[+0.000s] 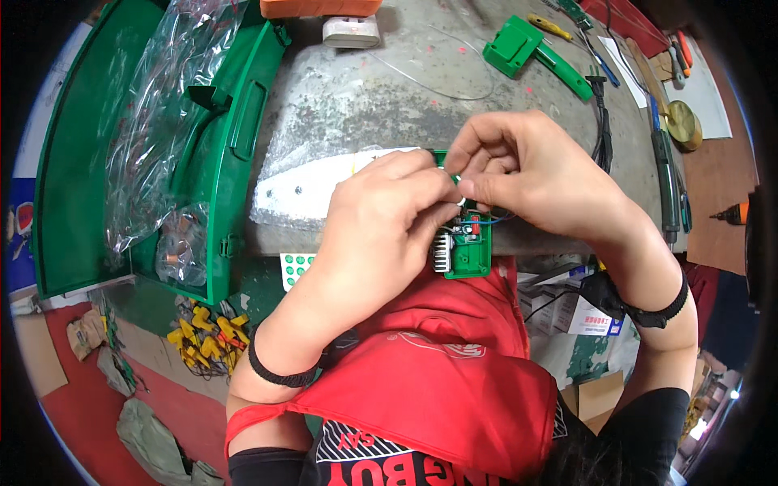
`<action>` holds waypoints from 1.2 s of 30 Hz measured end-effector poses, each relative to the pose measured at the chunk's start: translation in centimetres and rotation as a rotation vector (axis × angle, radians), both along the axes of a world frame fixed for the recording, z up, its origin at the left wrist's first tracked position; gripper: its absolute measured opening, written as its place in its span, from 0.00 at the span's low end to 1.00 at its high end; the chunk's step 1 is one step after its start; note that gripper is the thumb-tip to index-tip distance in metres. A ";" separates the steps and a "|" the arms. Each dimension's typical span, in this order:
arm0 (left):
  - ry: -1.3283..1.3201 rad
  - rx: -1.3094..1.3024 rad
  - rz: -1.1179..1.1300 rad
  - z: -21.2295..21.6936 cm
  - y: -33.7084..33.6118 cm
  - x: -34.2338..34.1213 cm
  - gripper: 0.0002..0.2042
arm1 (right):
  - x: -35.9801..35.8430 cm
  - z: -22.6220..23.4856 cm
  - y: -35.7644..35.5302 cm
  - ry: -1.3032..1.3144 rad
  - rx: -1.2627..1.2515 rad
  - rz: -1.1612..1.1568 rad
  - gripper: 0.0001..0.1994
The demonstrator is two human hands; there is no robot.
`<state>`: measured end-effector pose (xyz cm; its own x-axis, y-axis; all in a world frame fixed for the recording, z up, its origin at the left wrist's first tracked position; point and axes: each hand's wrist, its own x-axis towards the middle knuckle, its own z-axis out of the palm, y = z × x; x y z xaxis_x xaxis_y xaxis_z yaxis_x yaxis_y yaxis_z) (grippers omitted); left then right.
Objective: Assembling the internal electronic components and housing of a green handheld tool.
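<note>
My left hand (387, 212) and my right hand (527, 172) meet over a small open green plastic housing (470, 266) at the bench's front edge. Fingertips of both hands pinch a tiny white piece (463, 191), which looks like a connector or sleeve, among thin wires. Inside the housing show a finned metal heat sink (442, 253), a red component (476, 226) and a blue wire (485, 220). Beneath my left hand lies a pointed white plate (301, 194) with clear wrap around it. My fingers hide part of the housing and the wire ends.
An open green case (235, 162) with crumpled clear plastic (166, 105) stands left. Across the bench lie a green handled housing (527, 55), a black plug cable (600, 121), a yellow-handled screwdriver (549, 27) and a white block (351, 32). Yellow parts (207, 336) hang lower left.
</note>
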<state>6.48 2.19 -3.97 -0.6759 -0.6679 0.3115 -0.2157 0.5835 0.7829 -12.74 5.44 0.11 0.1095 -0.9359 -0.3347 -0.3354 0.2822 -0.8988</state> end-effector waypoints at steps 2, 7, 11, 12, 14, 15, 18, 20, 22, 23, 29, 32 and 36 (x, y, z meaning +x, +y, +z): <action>-0.014 -0.127 0.002 -0.1 0.2 -0.2 0.06 | -0.2 0.2 0.2 0.100 0.009 0.086 0.07; 0.033 -0.108 0.227 0.4 0.3 0.8 0.11 | 0.0 0.0 1.1 0.391 -0.190 0.131 0.04; 0.036 -0.144 0.306 0.1 -0.3 2.7 0.13 | 0.8 -0.8 2.1 0.623 -0.507 0.115 0.03; 0.034 -0.144 0.317 -0.1 -0.2 3.0 0.13 | 1.0 -1.0 2.3 0.619 -0.509 0.126 0.03; 0.009 -0.220 0.342 -0.5 0.0 3.1 0.12 | 1.2 -1.6 2.8 0.630 -0.542 0.081 0.04; 0.012 -0.218 0.347 -0.7 -0.1 3.1 0.12 | 1.3 -1.8 3.0 0.632 -0.542 0.087 0.04; 0.059 -0.247 0.232 -1.0 0.2 2.6 0.10 | 1.8 -2.0 3.4 0.587 -0.528 0.013 0.05; 0.060 -0.260 0.194 -1.1 0.1 2.0 0.10 | 1.9 -1.8 3.5 0.642 -0.407 -0.040 0.07; 0.048 -0.269 0.147 -1.2 0.3 1.7 0.10 | 1.7 -2.6 3.5 0.641 -0.490 -0.043 0.07; 0.050 -0.269 0.149 -1.1 0.5 1.5 0.10 | 1.7 -2.8 3.6 0.637 -0.573 -0.051 0.07; 0.034 -0.276 0.145 -1.3 1.5 -0.8 0.12 | 1.2 -1.9 2.1 0.195 -0.170 -0.242 0.06; 0.057 -0.308 0.176 -1.7 1.4 -0.9 0.12 | 0.6 -1.5 1.8 0.132 -0.119 -0.148 0.07; 0.111 -0.329 0.139 -2.1 1.0 -1.2 0.10 | -0.1 -1.3 1.8 0.012 -0.068 -0.144 0.08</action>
